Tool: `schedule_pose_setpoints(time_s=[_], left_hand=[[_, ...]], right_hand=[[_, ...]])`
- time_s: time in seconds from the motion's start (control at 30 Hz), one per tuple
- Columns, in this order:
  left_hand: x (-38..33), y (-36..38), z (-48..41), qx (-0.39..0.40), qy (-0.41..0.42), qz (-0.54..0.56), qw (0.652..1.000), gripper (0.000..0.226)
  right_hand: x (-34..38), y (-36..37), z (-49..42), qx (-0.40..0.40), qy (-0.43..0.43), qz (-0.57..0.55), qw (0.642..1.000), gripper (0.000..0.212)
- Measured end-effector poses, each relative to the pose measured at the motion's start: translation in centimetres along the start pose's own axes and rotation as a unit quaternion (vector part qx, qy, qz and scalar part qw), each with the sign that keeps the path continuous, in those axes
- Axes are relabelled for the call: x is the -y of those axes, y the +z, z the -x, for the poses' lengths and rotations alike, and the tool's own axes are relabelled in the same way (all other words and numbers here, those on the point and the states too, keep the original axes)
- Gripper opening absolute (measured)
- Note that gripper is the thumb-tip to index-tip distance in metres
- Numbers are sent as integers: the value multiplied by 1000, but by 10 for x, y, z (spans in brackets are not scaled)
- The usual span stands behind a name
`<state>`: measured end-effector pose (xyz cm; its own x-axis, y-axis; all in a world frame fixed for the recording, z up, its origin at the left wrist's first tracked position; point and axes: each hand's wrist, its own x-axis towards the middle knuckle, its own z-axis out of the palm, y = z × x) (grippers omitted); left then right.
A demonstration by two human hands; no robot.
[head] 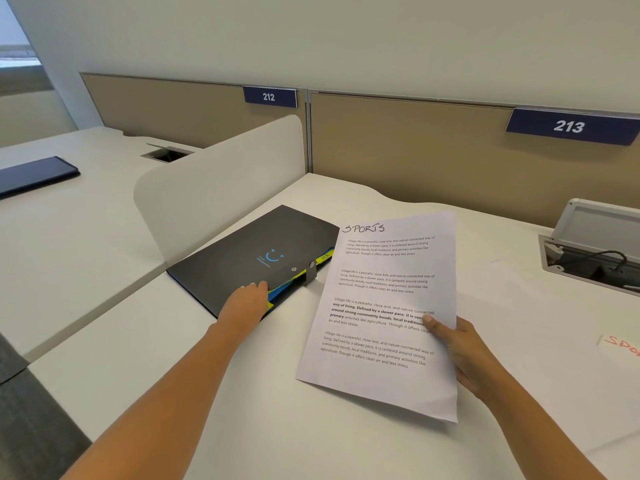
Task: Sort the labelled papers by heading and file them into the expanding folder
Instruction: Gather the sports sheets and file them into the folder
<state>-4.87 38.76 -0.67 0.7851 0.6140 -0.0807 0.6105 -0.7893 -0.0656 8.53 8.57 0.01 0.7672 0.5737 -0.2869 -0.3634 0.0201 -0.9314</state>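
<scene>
One head-worn camera looks forward and down, close over the desk (214,358).

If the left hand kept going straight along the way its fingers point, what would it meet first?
The left hand already has its fingertips at the near edge of the black expanding folder, by the blue and yellow tabs. Going on, it would probably slide in under or against the folder's cover; depth is unclear.

Open-plan office; white desks (114,344) stand in a row, split by a rounded white divider (221,188); tan partition panels (408,143) along the far edge carry blue seat numbers 212 (269,97) and 213 (569,126); an open cable hatch (592,247) sits at right.
</scene>
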Motion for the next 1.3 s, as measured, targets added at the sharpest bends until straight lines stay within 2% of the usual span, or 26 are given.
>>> schedule_pose_setpoints(time_s=[0.1, 0.37, 0.5, 0.6, 0.7, 0.83, 1.07, 1.2, 1.3], left_hand=[[3, -4, 2, -6, 22, 12, 1000, 35], [7, -13, 5, 5, 18, 58, 998, 39], [11, -17, 4, 13, 21, 72, 997, 51], [12, -13, 5, -5, 41, 39, 998, 71], [9, -8, 12, -27, 107, -33, 993, 81], [11, -2, 6, 20, 116, -104, 988, 73], [6, -7, 8, 26, 103, -141, 984, 59], [8, -21, 12, 33, 109, -146, 983, 76], [12, -33, 14, -16, 103, -91, 990, 85]], right_hand=[[0, -1, 0, -2, 0, 0, 1000, 15], [2, 1, 4, 11, 0, -6, 1000, 16], [5, 2, 5, 14, -5, -14, 1000, 18], [5, 3, 5, 5, -4, -25, 1000, 22], [4, 4, 5, 6, 0, -33, 999, 26], [6, 5, 5, 2, 4, -34, 999, 27], [13, 7, 8, 3, 3, -30, 1000, 22], [16, 8, 10, -1, -2, -36, 999, 20], [21, 12, 8, -12, -1, -55, 998, 19]])
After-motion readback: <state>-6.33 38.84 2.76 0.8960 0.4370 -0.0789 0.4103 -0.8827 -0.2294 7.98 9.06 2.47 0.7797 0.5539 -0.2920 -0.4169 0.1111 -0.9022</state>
